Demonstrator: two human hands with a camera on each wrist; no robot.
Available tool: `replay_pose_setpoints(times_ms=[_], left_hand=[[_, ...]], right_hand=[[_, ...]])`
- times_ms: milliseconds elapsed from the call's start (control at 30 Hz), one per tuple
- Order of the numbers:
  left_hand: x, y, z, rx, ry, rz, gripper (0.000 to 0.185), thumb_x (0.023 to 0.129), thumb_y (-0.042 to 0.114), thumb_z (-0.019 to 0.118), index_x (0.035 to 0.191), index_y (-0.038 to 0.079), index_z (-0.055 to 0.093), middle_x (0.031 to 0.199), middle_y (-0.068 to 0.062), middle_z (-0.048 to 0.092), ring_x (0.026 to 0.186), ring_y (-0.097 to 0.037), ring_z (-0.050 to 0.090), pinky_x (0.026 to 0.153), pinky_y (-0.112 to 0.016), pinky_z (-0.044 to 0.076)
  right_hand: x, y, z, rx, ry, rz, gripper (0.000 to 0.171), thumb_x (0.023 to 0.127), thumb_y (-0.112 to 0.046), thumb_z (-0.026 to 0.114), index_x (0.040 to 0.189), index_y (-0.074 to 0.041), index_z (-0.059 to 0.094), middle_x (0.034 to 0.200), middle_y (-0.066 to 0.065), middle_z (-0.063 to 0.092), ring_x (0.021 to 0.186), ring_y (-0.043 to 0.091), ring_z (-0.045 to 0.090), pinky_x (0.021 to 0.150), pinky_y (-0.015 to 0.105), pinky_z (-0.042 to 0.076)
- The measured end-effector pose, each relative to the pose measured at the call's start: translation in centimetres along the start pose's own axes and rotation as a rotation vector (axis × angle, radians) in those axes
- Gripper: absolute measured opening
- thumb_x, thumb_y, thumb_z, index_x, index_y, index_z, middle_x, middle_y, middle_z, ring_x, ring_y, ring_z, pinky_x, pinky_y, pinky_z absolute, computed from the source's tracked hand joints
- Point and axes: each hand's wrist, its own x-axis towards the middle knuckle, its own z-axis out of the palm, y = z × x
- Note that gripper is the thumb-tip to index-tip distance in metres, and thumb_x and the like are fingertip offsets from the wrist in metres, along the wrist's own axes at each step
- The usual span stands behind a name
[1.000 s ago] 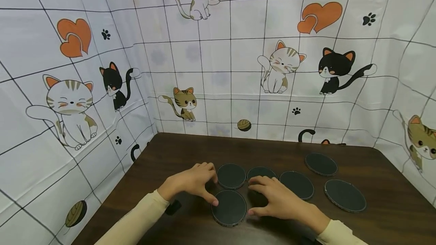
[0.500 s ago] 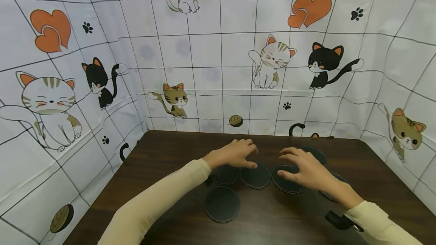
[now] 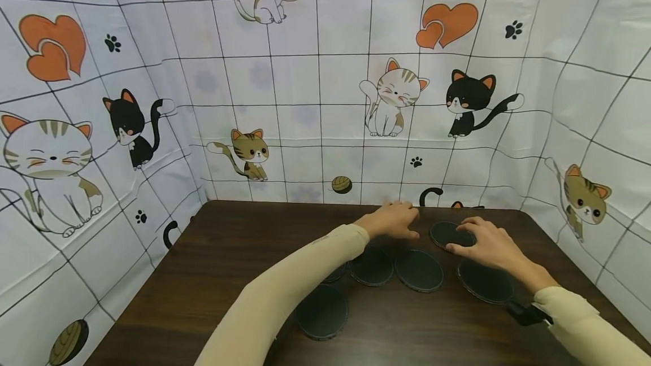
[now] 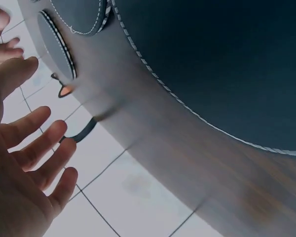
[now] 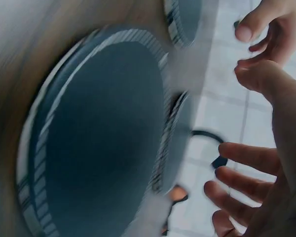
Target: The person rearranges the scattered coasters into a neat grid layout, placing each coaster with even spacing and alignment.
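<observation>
Several round black coasters with pale stitched rims lie on a dark wooden table (image 3: pixel 213 275). My left hand (image 3: pixel 394 220) hovers with straight fingers near the table's far edge, just left of the farthest coaster (image 3: pixel 445 232). My right hand (image 3: pixel 483 242) rests its relaxed fingertips on that coaster's right side. In the left wrist view the left hand (image 4: pixel 29 163) is spread and holds nothing, beside a big coaster (image 4: pixel 227 59). The right wrist view is blurred: the right hand (image 5: pixel 259 187) has its fingers spread over a coaster (image 5: pixel 103 138).
Other coasters lie nearer me: one at the front (image 3: pixel 321 312), two in the middle (image 3: pixel 372 265) (image 3: pixel 419 270), one at the right (image 3: pixel 485 281). My left sleeve (image 3: pixel 285 298) partly covers another. Cat-print cloth walls (image 3: pixel 315 100) close in the table on three sides.
Both hands have moved away from the near coasters toward the far right of the table. The right hand now touches the farthest coaster. The head view has shifted right.
</observation>
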Motion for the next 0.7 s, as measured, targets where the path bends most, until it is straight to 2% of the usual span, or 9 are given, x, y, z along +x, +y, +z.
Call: replay_pose_setpoints(times_ms=[133, 267, 433, 533, 700], left_hand=[[1.6, 0.7, 0.3, 0.007, 0.005, -0.024, 0.056, 0.096, 0.061, 0.062, 0.14, 0.026, 0.056, 0.135, 0.007, 0.051, 0.121, -0.015, 0.049, 0.105, -0.041, 0.037], [2.9, 1.4, 1.1, 0.077, -0.002, -0.024, 0.066, 0.093, 0.068, 0.06, 0.144, 0.028, 0.054, 0.142, 0.005, 0.048, 0.127, -0.018, 0.047, 0.108, -0.042, 0.034], [3.8, 2.2, 2.5, 0.111, -0.034, -0.016, 0.077, 0.09, 0.075, 0.057, 0.152, 0.03, 0.048, 0.152, 0.005, 0.042, 0.138, -0.019, 0.041, 0.113, -0.042, 0.03], [4.1, 2.7, 3.1, 0.095, -0.026, -0.025, 0.076, 0.09, 0.076, 0.055, 0.148, 0.028, 0.053, 0.152, 0.005, 0.044, 0.14, -0.02, 0.04, 0.114, -0.044, 0.029], [5.3, 3.6, 2.1, 0.121, -0.028, -0.011, 0.072, 0.087, 0.079, 0.054, 0.136, 0.028, 0.064, 0.145, 0.004, 0.048, 0.136, -0.021, 0.043, 0.114, -0.043, 0.029]], right_hand=[[-0.7, 2.1, 0.8, -0.023, -0.052, 0.079, 0.082, 0.086, -0.063, 0.073, 0.125, 0.008, 0.066, 0.132, 0.035, 0.051, 0.111, 0.056, 0.054, 0.079, 0.07, 0.044], [-1.3, 3.1, 1.1, -0.019, -0.112, 0.152, 0.092, 0.084, -0.068, 0.072, 0.123, 0.015, 0.062, 0.131, 0.04, 0.048, 0.111, 0.058, 0.053, 0.079, 0.071, 0.043], [-1.3, 3.3, 1.6, -0.018, -0.133, 0.183, 0.091, 0.083, -0.07, 0.071, 0.116, 0.015, 0.064, 0.129, 0.041, 0.049, 0.109, 0.058, 0.054, 0.08, 0.072, 0.042], [-1.1, 3.4, 2.3, -0.017, -0.127, 0.183, 0.09, 0.081, -0.071, 0.071, 0.114, 0.013, 0.066, 0.127, 0.039, 0.052, 0.108, 0.057, 0.054, 0.081, 0.071, 0.043], [-0.5, 4.0, 2.2, -0.029, -0.092, 0.196, 0.095, 0.077, -0.074, 0.073, 0.115, 0.013, 0.065, 0.119, 0.033, 0.057, 0.102, 0.053, 0.056, 0.077, 0.068, 0.046]])
